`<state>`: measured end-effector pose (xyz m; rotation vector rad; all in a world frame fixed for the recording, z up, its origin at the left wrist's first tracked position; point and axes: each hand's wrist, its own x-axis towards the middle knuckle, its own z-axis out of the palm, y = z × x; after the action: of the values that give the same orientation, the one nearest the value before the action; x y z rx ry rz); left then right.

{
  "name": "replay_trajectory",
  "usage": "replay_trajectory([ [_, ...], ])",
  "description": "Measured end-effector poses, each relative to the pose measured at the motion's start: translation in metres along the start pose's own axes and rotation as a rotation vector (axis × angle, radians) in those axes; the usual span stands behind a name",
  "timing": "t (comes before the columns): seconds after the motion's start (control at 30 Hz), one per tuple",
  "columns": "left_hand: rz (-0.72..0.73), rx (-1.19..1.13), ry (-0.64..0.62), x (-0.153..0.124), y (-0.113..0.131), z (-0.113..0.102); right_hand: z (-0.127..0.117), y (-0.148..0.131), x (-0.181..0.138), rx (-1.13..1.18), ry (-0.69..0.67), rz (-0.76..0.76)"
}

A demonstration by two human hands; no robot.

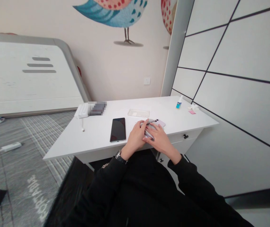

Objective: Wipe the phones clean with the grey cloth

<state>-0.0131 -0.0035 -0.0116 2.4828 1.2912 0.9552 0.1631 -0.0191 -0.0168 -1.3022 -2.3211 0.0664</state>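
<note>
A lilac phone (pixel 160 123) lies near the front edge of the white desk, its camera corner showing at the right. Over the rest of it sits a crumpled grey cloth (pixel 151 121), mostly covered by my fingers. My left hand (pixel 136 136) grips the cloth from the left side, with a watch on the wrist. From the right, my right hand (pixel 159 138) holds the cloth against the phone, its fingers bent over it and meeting the left ones. Just left of my hands rests a dark-screened phone or small tablet (pixel 118 129). Behind them is a clear phone case (pixel 138 113).
The white desk (pixel 89 138) bears a small spray bottle (pixel 179 102) and white scraps with a pink piece (pixel 192 111) at right. At left stand a white power strip (pixel 81 111) and a blurred dark item (pixel 97 108). A panelled wall (pixel 241 104) borders the right side.
</note>
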Motion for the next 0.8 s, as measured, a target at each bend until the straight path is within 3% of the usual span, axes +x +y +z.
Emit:
replay_trajectory([
  [0.43,-0.010,0.023,0.011,0.001,0.003,0.000,-0.008,0.015,-0.034,0.019,0.043,0.017],
  [0.8,-0.024,0.059,0.009,0.002,0.006,-0.003,-0.013,0.051,-0.021,-0.133,0.132,0.169],
])
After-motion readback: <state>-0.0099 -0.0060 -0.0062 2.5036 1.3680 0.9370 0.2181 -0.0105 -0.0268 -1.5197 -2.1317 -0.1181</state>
